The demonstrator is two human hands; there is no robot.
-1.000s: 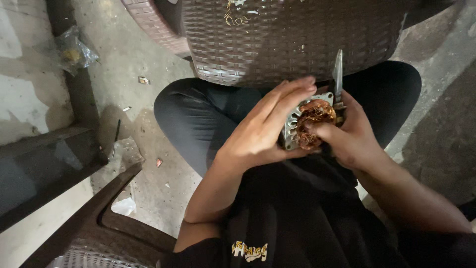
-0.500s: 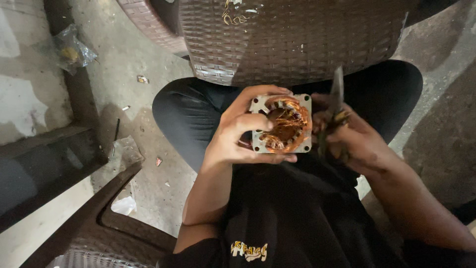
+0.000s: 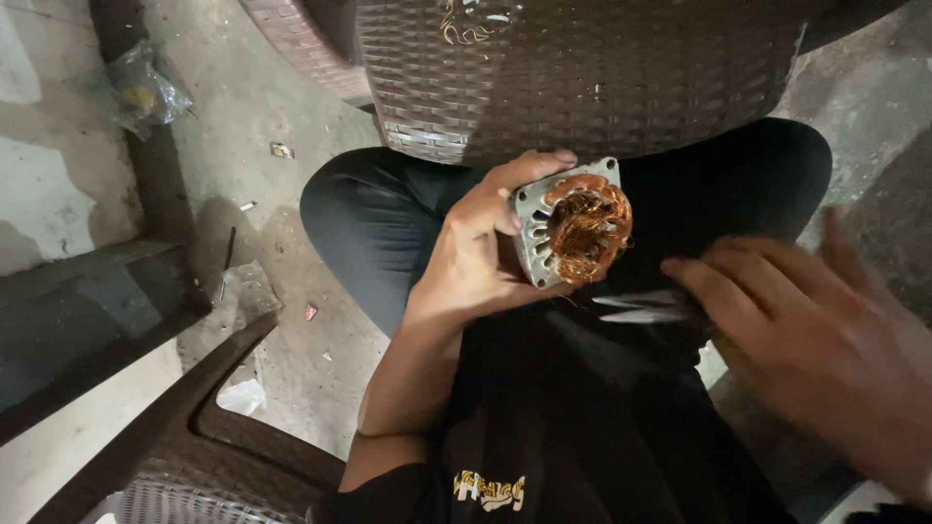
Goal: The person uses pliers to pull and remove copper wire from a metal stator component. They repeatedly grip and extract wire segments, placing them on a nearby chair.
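My left hand (image 3: 476, 257) grips a small square metal motor stator (image 3: 573, 228) full of tangled copper wire, held over my lap with its open face turned right. To its right my right hand (image 3: 806, 335) is blurred with motion; a thin pale metal tool (image 3: 636, 308), blade-like, shows at its fingertips and points left under the stator. The tool's tip is just below the stator, apart from it. I sit with black trousers and a black shirt below the hands.
A dark brown wicker table (image 3: 582, 78) stands right in front of my knees, with scraps of copper wire (image 3: 466, 24) on it. A wicker chair arm (image 3: 204, 427) is at lower left. Concrete floor with litter and a plastic bag (image 3: 141, 92) lies left.
My left hand has turned the stator and carried it up and to the left. My right hand with the tool has come off it and dropped to the right.
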